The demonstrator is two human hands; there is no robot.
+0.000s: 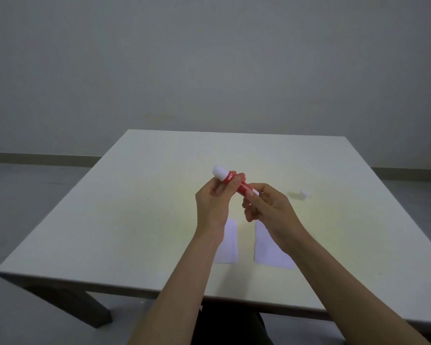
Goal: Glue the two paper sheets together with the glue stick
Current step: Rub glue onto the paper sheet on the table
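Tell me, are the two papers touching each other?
Apart. The head view shows a strip of bare table between the left paper and the right paper.

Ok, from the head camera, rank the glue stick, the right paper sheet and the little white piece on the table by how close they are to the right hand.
1. glue stick: held in the right hand.
2. right paper sheet: under the wrist.
3. small white piece: farther right on the table.
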